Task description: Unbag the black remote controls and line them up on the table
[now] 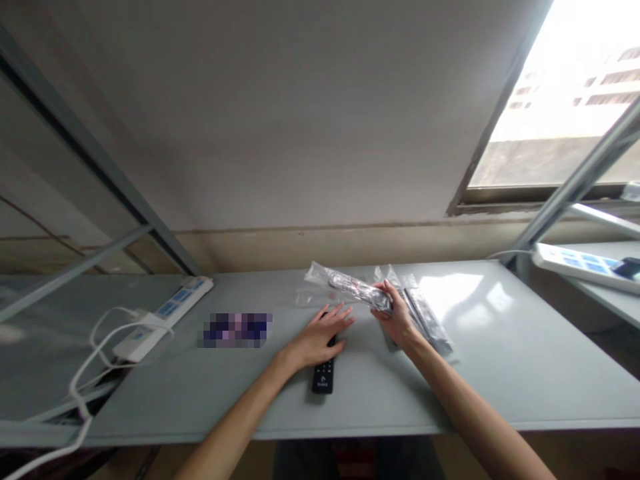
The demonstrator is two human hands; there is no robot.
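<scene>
My right hand [395, 315] grips a clear plastic bag [347, 285] holding a dark, coiled cable-like item, lifting its end slightly off the grey table [500, 380]. My left hand [317, 339] lies flat with spread fingers on the tabletop, its palm over the upper end of a black remote control [323, 375] and hiding that end. Under and beyond my right hand lie further clear plastic packets [426, 319] with dark contents, partly hidden by my right hand and wrist.
A white power strip with blue switches [163, 312] and white cables [95, 367] lie at the table's left. A pixelated patch [235, 329] covers something nearby. Another power strip [583, 265] sits on a right-hand surface. Metal shelf posts [575, 177] stand at both sides.
</scene>
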